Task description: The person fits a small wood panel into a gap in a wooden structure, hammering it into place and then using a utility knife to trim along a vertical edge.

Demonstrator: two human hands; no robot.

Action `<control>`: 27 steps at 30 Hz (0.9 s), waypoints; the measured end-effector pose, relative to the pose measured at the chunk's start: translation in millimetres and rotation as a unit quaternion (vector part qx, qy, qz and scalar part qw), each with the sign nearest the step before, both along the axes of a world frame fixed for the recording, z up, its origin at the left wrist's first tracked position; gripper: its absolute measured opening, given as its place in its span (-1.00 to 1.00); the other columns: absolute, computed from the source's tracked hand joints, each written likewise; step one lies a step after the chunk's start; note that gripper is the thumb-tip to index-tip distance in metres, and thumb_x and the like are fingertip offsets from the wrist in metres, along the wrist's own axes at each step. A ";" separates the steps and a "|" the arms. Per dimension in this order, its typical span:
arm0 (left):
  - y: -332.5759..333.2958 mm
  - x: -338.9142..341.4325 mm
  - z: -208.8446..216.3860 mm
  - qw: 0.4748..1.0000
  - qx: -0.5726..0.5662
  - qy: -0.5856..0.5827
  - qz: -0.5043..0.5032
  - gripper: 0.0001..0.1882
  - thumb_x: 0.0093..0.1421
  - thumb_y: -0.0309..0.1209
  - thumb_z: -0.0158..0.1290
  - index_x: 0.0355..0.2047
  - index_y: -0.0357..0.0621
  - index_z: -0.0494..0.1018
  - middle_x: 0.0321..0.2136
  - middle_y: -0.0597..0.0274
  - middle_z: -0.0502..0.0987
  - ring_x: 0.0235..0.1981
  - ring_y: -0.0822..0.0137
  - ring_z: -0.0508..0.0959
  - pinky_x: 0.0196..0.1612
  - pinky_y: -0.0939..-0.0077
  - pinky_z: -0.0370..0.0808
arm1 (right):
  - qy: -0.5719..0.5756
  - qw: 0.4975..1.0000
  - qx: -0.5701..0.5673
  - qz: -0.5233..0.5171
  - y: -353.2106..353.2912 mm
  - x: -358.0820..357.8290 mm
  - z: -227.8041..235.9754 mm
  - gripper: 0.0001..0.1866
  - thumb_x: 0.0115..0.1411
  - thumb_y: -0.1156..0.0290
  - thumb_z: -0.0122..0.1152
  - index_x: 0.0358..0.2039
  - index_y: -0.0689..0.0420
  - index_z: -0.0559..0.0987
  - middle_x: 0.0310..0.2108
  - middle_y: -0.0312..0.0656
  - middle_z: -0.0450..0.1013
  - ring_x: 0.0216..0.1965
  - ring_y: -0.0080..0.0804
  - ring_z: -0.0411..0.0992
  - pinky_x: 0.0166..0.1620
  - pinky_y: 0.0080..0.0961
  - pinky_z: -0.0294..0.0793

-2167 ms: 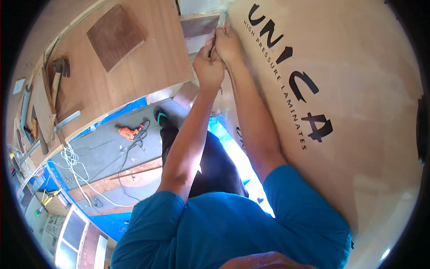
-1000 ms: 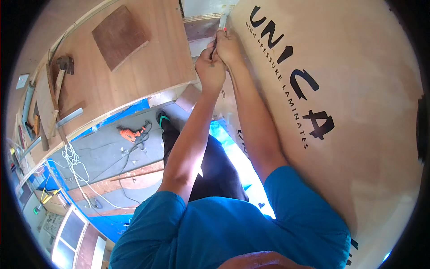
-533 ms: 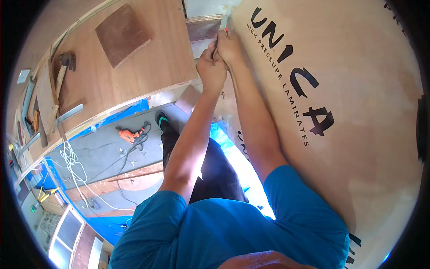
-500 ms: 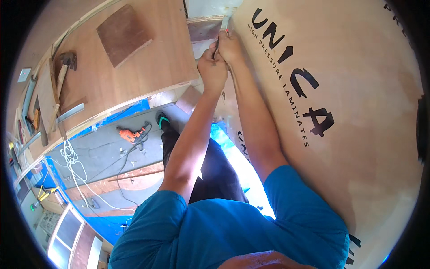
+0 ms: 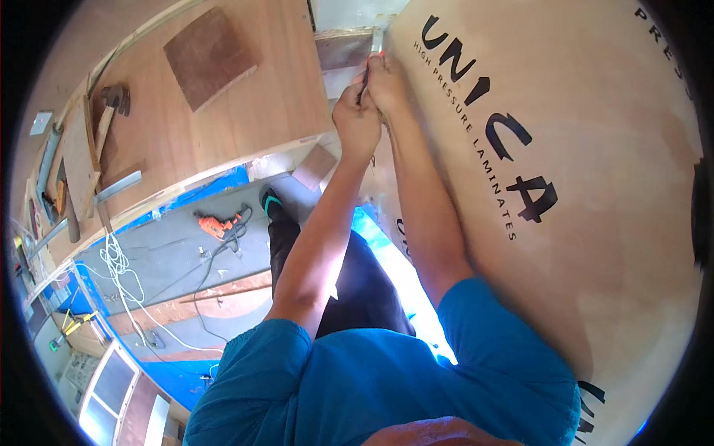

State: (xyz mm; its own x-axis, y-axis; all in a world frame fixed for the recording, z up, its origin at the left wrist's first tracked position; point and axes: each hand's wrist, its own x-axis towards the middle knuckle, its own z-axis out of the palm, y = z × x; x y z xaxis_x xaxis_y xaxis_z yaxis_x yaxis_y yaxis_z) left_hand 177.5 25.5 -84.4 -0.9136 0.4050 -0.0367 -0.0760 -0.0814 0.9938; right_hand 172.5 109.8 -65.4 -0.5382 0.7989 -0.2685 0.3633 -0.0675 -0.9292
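Observation:
Both my arms stretch forward to a narrow corner beside a large pale brown sheet with black lettering [image 5: 595, 245]. My right hand [image 5: 387, 83] is closed around a flat-bladed tool [image 5: 378, 40]; its silver blade and a bit of red show beyond the fingers. Just nearer to me, my left hand [image 5: 357, 113] is closed too, on what looks like the tool's dark handle, mostly hidden by the fingers. The blade points away from me, close to the sheet's edge and a wooden ledge [image 5: 343, 50]. Whether its tip touches either, I cannot tell.
To the left, a wooden worktop [image 5: 268, 74] carries a square brown board [image 5: 210, 59], a hammer [image 5: 108, 111] and a metal strip [image 5: 119, 186]. Below it, an orange power drill [image 5: 218, 225] and a white cord [image 5: 119, 260] lie on a grey surface near my foot.
Both hands stay together on the tool and have shifted slightly to the right in the picture. The silver blade shows a little more clearly now.

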 end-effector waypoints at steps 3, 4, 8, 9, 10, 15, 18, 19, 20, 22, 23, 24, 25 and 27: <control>3.9 0.8 3.4 1.000 0.021 -0.013 -0.005 -0.74 0.39 -0.54 0.00 -0.02 -0.43 0.59 -0.24 0.14 0.68 -0.30 0.52 0.57 -0.24 0.59 0.52 | -0.035 0.999 -0.001 -0.037 5.5 -0.1 13.8 -0.60 0.46 0.17 -0.11 -0.27 0.27 0.51 -0.51 0.00 0.58 -0.54 -0.25 0.55 -0.34 -0.26 0.55; 5.8 1.4 3.1 0.998 0.032 -0.058 -0.010 -0.73 0.39 -0.55 -0.01 -0.01 -0.43 0.58 -0.22 0.13 0.68 -0.28 0.51 0.57 -0.22 0.59 0.53 | -0.036 0.999 0.005 -0.023 9.2 -1.8 10.1 -0.61 0.47 0.17 -0.11 -0.24 0.27 0.50 -0.50 0.00 0.58 -0.55 -0.26 0.55 -0.36 -0.26 0.54; 9.2 0.9 -5.9 0.997 0.043 -0.069 -0.002 -0.74 0.39 -0.56 -0.01 0.00 -0.44 0.57 -0.25 0.18 0.67 -0.34 0.53 0.56 -0.28 0.61 0.51 | -0.068 0.997 -0.026 -0.033 7.5 -4.3 12.0 -0.62 0.47 0.17 -0.10 -0.23 0.27 0.49 -0.48 0.00 0.59 -0.55 -0.26 0.55 -0.40 -0.27 0.53; 6.2 -0.6 -10.8 0.997 0.042 -0.062 0.009 -0.74 0.39 -0.56 -0.01 0.00 -0.43 0.58 -0.27 0.20 0.66 -0.37 0.55 0.54 -0.32 0.62 0.49 | -0.069 0.997 -0.028 -0.031 2.8 -4.7 11.4 -0.62 0.47 0.17 -0.10 -0.23 0.27 0.49 -0.48 0.00 0.59 -0.55 -0.26 0.55 -0.40 -0.27 0.53; 5.0 -2.2 -13.1 0.998 0.040 -0.053 0.017 -0.73 0.39 -0.56 0.00 0.01 -0.42 0.58 -0.29 0.23 0.65 -0.40 0.56 0.53 -0.36 0.63 0.48 | -0.065 0.998 0.000 -0.009 0.1 -5.1 9.8 -0.61 0.47 0.17 -0.10 -0.24 0.28 0.48 -0.49 0.00 0.59 -0.54 -0.26 0.56 -0.39 -0.28 0.53; 10.3 9.2 -21.6 0.997 0.043 -0.041 0.051 -0.74 0.39 -0.54 0.01 0.00 -0.42 0.58 -0.32 0.25 0.64 -0.43 0.59 0.51 -0.41 0.63 0.45 | -0.059 0.998 -0.012 0.014 3.1 -7.7 7.4 -0.58 0.45 0.13 -0.07 -0.33 0.22 0.54 -0.51 -0.11 0.59 -0.54 -0.39 0.50 -0.37 -0.37 0.48; 7.3 12.5 -9.6 0.995 0.049 -0.054 0.062 -0.73 0.38 -0.53 0.02 0.00 -0.42 0.58 -0.32 0.22 0.65 -0.41 0.57 0.54 -0.36 0.61 0.48 | -0.067 0.997 0.014 0.023 4.6 -5.2 1.4 -0.59 0.45 0.12 -0.08 -0.33 0.21 0.54 -0.53 -0.11 0.59 -0.51 -0.39 0.51 -0.35 -0.38 0.48; 5.2 10.7 -4.6 0.995 0.050 -0.050 0.066 -0.72 0.37 -0.53 0.02 0.00 -0.42 0.58 -0.31 0.21 0.66 -0.40 0.56 0.55 -0.34 0.61 0.49 | -0.050 0.998 -0.016 0.018 5.4 -6.4 -3.7 -0.59 0.45 0.12 -0.07 -0.33 0.20 0.54 -0.53 -0.12 0.58 -0.50 -0.39 0.51 -0.34 -0.39 0.47; 7.6 8.5 -1.8 0.996 0.050 -0.048 0.064 -0.72 0.37 -0.53 0.02 0.00 -0.42 0.58 -0.31 0.21 0.66 -0.40 0.56 0.55 -0.34 0.61 0.49 | -0.033 0.998 -0.047 0.013 7.9 -8.5 -8.1 -0.60 0.45 0.12 -0.06 -0.33 0.19 0.55 -0.52 -0.13 0.58 -0.49 -0.40 0.51 -0.34 -0.41 0.47; 10.3 9.0 1.0 0.998 0.005 0.002 0.064 -0.72 0.37 -0.52 0.03 0.01 -0.39 0.59 -0.31 0.19 0.67 -0.38 0.55 0.56 -0.32 0.60 0.50 | -0.037 0.998 -0.053 0.021 18.1 -8.4 -12.5 -0.61 0.45 0.12 -0.04 -0.33 0.18 0.54 -0.52 -0.14 0.57 -0.49 -0.40 0.51 -0.35 -0.41 0.46; 6.7 10.8 -1.0 0.998 0.003 0.000 0.065 -0.72 0.37 -0.52 0.03 0.01 -0.39 0.59 -0.31 0.19 0.67 -0.38 0.55 0.56 -0.32 0.60 0.50 | -0.043 0.997 -0.059 0.032 19.1 -5.9 -14.9 -0.61 0.45 0.12 -0.03 -0.33 0.17 0.54 -0.52 -0.15 0.57 -0.49 -0.41 0.50 -0.35 -0.42 0.45; 2.2 12.1 -3.1 0.997 -0.021 0.034 0.067 -0.72 0.37 -0.52 0.03 0.00 -0.40 0.59 -0.31 0.18 0.67 -0.37 0.52 0.57 -0.30 0.59 0.51 | -0.045 0.997 -0.061 0.033 15.8 -2.6 -18.7 -0.61 0.45 0.12 -0.03 -0.33 0.17 0.54 -0.52 -0.15 0.57 -0.49 -0.41 0.50 -0.35 -0.42 0.45; 1.8 9.2 -3.4 0.994 -0.042 0.072 0.071 -0.73 0.37 -0.52 0.03 0.00 -0.41 0.59 -0.30 0.16 0.67 -0.36 0.50 0.58 -0.28 0.58 0.52 | -0.043 0.997 -0.054 0.039 13.7 -3.9 -19.3 -0.62 0.45 0.12 -0.02 -0.32 0.16 0.55 -0.52 -0.16 0.56 -0.50 -0.41 0.49 -0.35 -0.42 0.45; 9.1 6.9 -2.4 0.998 -0.010 0.020 0.065 -0.72 0.38 -0.53 0.02 0.00 -0.41 0.59 -0.30 0.16 0.67 -0.35 0.49 0.59 -0.27 0.58 0.53 | -0.040 0.997 -0.046 0.046 13.9 -7.7 -19.1 -0.63 0.45 0.12 0.00 -0.32 0.16 0.55 -0.51 -0.17 0.56 -0.50 -0.41 0.48 -0.35 -0.42 0.45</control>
